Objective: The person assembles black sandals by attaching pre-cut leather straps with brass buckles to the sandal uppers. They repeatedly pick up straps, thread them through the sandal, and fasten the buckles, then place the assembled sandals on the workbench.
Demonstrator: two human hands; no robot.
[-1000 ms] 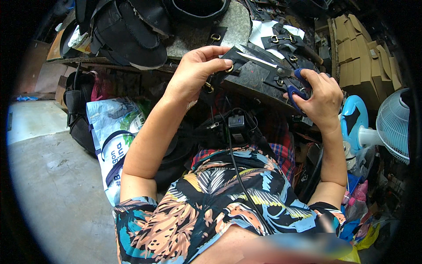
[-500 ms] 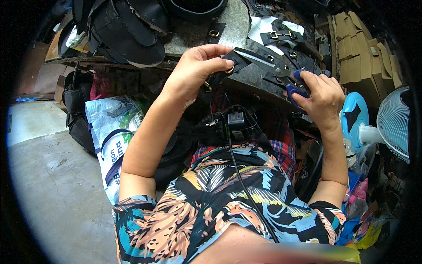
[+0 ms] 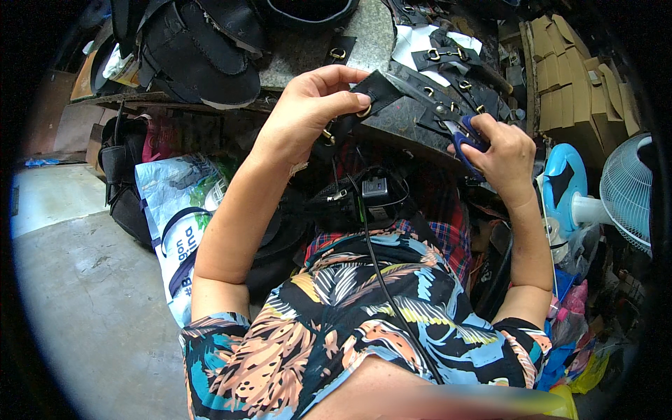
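Note:
My left hand (image 3: 308,108) pinches a black strap piece (image 3: 378,91) with gold metal fittings, its square end sticking out past the thumb. In my right hand (image 3: 507,154) is a pair of scissors (image 3: 439,110), with fingers through the blue handles. The blades point left toward the strap's end and look nearly together. Whether they touch the strap, I cannot tell. Beyond my hands, another black strap (image 3: 339,52) with a gold ring lies on the worktable. A black strap with a gold horsebit-like fitting (image 3: 446,54) rests on white paper (image 3: 408,45).
The worktable (image 3: 371,31) spans the far side, with black shoe-like pieces (image 3: 199,52) at its left. Folded cardboard boxes (image 3: 570,87) stack at the far right, above a blue and white fan (image 3: 626,192). A printed bag (image 3: 157,185) stands left of my left arm.
The scissors' blades have come closer together, and my right hand has shifted slightly left. The strap's end now shows more fully in my left hand, which has barely moved.

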